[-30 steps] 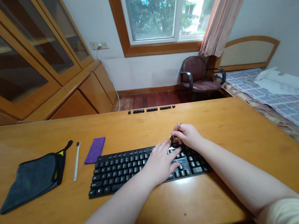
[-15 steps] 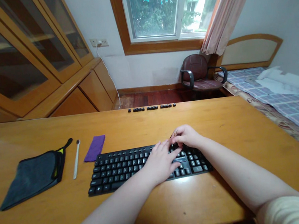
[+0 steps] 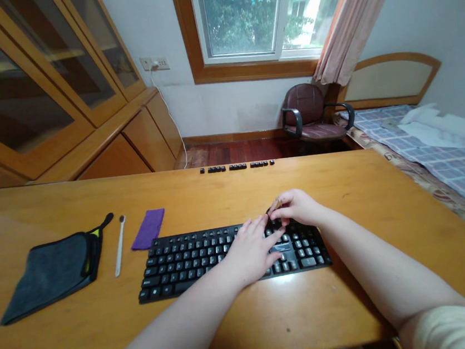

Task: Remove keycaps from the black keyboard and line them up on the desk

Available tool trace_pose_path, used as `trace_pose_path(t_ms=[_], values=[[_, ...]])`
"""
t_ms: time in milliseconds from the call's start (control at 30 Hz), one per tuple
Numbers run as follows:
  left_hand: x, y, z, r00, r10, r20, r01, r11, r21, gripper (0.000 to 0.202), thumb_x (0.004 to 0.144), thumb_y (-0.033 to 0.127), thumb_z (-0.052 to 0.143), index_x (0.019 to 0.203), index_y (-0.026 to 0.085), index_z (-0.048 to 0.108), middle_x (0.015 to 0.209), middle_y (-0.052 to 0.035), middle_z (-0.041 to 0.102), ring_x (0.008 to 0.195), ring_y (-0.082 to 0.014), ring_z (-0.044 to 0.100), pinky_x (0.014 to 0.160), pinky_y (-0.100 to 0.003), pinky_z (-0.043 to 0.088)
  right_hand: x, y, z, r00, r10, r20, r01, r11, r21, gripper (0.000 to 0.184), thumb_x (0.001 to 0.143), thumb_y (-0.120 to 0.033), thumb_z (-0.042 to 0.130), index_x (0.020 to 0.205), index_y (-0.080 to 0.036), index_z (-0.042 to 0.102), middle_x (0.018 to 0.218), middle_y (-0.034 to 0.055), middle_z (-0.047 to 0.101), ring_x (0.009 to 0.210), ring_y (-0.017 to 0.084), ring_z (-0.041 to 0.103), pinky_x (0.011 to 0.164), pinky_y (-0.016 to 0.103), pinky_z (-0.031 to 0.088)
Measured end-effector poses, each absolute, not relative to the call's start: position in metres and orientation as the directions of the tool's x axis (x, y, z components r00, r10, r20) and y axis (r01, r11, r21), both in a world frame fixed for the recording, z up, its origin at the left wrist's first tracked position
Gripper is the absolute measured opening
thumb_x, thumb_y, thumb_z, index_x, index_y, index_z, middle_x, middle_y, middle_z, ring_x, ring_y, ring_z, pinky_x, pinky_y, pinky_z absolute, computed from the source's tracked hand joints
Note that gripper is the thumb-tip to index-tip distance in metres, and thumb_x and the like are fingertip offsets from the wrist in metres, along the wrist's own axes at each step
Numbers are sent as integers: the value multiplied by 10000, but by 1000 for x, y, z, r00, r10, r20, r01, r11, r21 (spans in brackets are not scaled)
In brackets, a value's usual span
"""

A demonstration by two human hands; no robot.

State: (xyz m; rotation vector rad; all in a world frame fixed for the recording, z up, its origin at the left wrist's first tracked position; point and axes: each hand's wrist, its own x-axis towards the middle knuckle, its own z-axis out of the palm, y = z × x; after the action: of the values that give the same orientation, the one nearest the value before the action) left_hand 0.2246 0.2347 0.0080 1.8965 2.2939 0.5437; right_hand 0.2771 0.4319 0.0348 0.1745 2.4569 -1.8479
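A black keyboard (image 3: 191, 257) lies on the wooden table in front of me. My left hand (image 3: 250, 253) rests flat over its right-middle part, fingers spread and pressing on it. Just past the left fingertips, at the keyboard's far edge, my right hand (image 3: 297, 207) is closed in a pinch. Something small and dark shows at its fingertips, too small to name. Along the far edge of the table several loose black keycaps (image 3: 238, 166) stand in a row, set in groups.
To the left lie a purple cloth (image 3: 148, 229), a toothbrush (image 3: 120, 246) and a folded dark grey cloth (image 3: 50, 273) with a black loop. The wooden table (image 3: 369, 192) ends at its far edge. Behind it are an office chair (image 3: 307, 110), a bed and a glass-fronted cabinet.
My right hand has risen slightly from the keyboard's far edge, still pinched. My left hand stays spread on the keys. The camera view has shifted a little.
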Motion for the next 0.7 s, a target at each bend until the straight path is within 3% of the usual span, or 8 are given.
trace_pose_path(t_ms=[100, 267, 533, 700], values=[[225, 234, 8, -212, 967, 140, 931, 156, 329, 539, 813, 451, 547, 1318, 299, 433, 1456, -106, 318, 1331, -296, 285, 1074, -511, 213, 276, 426, 31, -986, 154, -67, 109, 287, -952, 229, 706, -375, 682, 713, -146, 693, 498, -6, 592, 445, 103, 551, 450, 201, 444], [225, 235, 5, -219, 965, 142, 931, 162, 328, 539, 809, 453, 552, 1313, 295, 441, 1452, -110, 322, 1331, -299, 282, 1075, -512, 211, 275, 421, 29, -979, 197, -40, 98, 292, -951, 240, 681, -386, 694, 663, -148, 673, 501, -13, 572, 441, 95, 522, 441, 203, 413], [224, 235, 4, -216, 963, 159, 926, 151, 345, 532, 808, 461, 551, 1304, 296, 453, 1429, -98, 354, 1317, -302, 298, 1071, -507, 218, 275, 422, 29, -981, 68, -182, 192, 195, -962, 289, 617, -420, 741, 692, -148, 678, 513, -15, 589, 459, 107, 518, 463, 227, 426], [223, 235, 4, -199, 967, 160, 929, 134, 345, 527, 806, 450, 557, 1299, 290, 457, 1423, -95, 365, 1316, -302, 295, 1075, -500, 205, 277, 416, 31, -994, -4, -111, 106, 269, -957, 262, 617, -414, 743, 679, -165, 688, 599, 7, 629, 536, 129, 570, 512, 236, 455]])
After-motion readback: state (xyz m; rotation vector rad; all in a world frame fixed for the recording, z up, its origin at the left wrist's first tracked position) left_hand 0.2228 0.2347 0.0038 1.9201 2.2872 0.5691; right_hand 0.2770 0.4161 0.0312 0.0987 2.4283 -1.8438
